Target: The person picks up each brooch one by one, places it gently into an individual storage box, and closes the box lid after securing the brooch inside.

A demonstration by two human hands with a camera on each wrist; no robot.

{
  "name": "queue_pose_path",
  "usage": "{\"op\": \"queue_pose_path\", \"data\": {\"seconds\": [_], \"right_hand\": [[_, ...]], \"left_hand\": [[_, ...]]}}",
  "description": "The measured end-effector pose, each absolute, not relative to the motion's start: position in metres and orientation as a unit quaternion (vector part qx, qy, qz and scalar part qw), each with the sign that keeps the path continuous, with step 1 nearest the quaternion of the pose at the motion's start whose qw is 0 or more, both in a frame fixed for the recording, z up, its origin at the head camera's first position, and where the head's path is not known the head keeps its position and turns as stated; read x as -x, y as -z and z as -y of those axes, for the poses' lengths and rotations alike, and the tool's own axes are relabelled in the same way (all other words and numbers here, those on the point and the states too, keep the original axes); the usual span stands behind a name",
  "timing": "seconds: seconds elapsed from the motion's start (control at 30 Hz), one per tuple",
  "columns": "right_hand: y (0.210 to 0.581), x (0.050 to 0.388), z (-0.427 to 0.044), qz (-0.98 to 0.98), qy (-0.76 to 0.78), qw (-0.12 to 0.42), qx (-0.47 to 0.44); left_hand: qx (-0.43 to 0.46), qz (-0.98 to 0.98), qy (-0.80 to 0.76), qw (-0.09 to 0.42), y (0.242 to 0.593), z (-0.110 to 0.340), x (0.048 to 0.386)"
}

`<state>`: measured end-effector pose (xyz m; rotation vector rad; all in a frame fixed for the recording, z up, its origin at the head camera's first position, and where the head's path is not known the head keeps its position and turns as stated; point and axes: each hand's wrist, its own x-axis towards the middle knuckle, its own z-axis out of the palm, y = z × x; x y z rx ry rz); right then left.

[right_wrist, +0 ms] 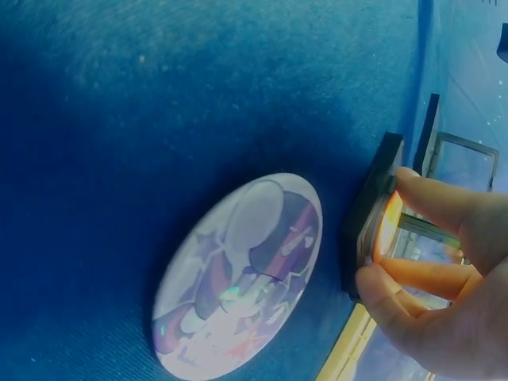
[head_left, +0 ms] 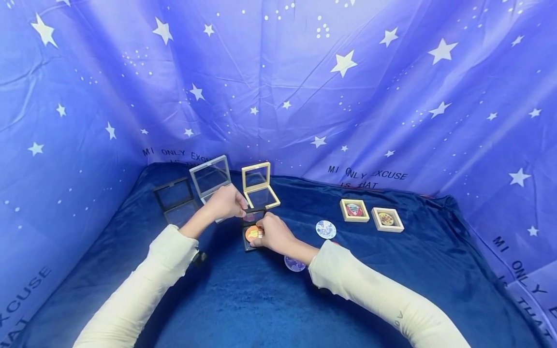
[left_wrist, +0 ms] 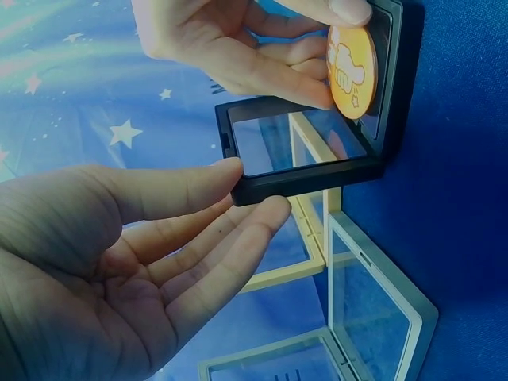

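Note:
A small black hinged frame (left_wrist: pixel 397 87) stands opened on the blue cloth, with a clear film window in each half. The left hand (head_left: pixel 227 202) pinches the edge of its raised half between thumb and fingers, plain in the left wrist view (left_wrist: pixel 151 246). An orange round badge (head_left: pixel 252 234) with a thumbs-up picture lies against the lower half, slightly tilted in the left wrist view (left_wrist: pixel 352 73). Thumb and fingers of the right hand (head_left: pixel 278 234) hold this badge by its edges, also seen in the right wrist view (right_wrist: pixel 452 270).
Behind the hands stand an opened grey frame (head_left: pixel 211 175), a cream frame (head_left: pixel 256 177) and a larger black frame (head_left: pixel 173 195). Two cream frames with badges (head_left: pixel 354 210) (head_left: pixel 388 220) lie at the right. Loose badges (head_left: pixel 326 229) (head_left: pixel 294 263) are near the right forearm.

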<state>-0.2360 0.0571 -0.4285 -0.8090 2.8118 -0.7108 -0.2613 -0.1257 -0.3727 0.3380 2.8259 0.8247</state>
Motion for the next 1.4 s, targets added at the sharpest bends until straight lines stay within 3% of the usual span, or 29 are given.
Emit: {"op": "queue_pose_path", "data": {"seconds": [0.27,0.73,1.03,1.4], "right_hand": [[0.417,0.245,-0.075,-0.925,0.269,0.089,0.254],[0.372,0.283,-0.099,-0.884,0.394,0.228,0.109],[0.373,0.297,-0.094,-0.851,0.419,0.305,0.09],[0.382,0.309,-0.086,-0.844,0.382,0.358,0.118]], "left_hand": [[-0.121,-0.953,-0.265,0.088,0.37,0.128,0.261],[-0.112,-0.945,-0.281,0.123,0.363,0.134,0.258],[-0.063,-0.923,-0.326,0.192,0.367,0.136,0.259],[-0.021,-0.865,-0.415,0.28,0.374,0.135,0.261]]}}
